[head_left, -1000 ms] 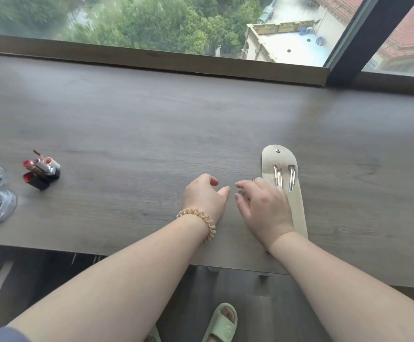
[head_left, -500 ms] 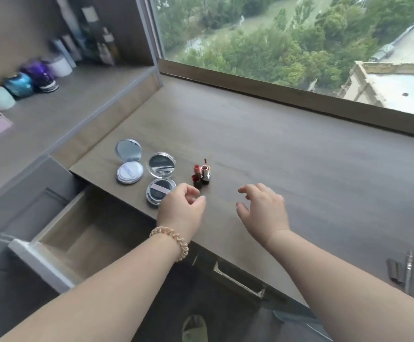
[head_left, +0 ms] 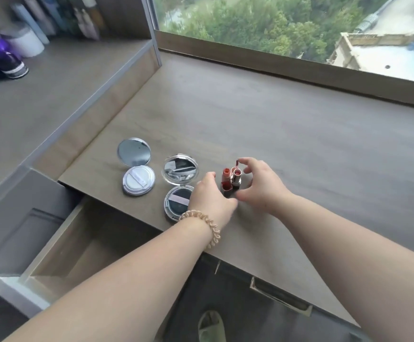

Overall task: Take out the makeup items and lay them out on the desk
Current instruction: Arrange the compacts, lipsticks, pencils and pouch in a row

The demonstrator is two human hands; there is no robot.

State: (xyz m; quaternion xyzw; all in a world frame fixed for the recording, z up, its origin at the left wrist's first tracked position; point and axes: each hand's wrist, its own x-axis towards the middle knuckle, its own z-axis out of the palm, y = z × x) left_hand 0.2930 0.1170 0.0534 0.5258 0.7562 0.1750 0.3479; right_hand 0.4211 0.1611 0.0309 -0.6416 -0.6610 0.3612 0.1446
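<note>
Much of the laying-out looks done. Two open compacts lie near the desk's (head_left: pixel 287 134) left front corner: a white compact (head_left: pixel 136 172) with its puff showing and mirror lid tipped back, and beside it, closer to the front edge, a dark compact (head_left: pixel 179 183) whose lower half is partly hidden by the left hand. Just to their right stands a tight cluster of lipsticks (head_left: pixel 230 180), upright and uncapped, touching one another. Below the front edge the drawer (head_left: pixel 60 245) hangs open, and the part of its floor in view is bare, so little seems left to take out; what remains is probably spacing the lipsticks apart, judging by where the hands are.

Both forearms reach forward over the front edge and converge on the cluster. The left hand (head_left: pixel 210 201), a coiled hair tie (head_left: pixel 207 227) on its wrist, is loosely curled with its fingertips at the left of the lipsticks; whether it grips one cannot be told. The right hand (head_left: pixel 260 186) arches over the cluster from the right, fingers spread wide, its thumb low by the bases and a fingertip at the wand-like top of the farthest stick; a closed hold is not visible.
</note>
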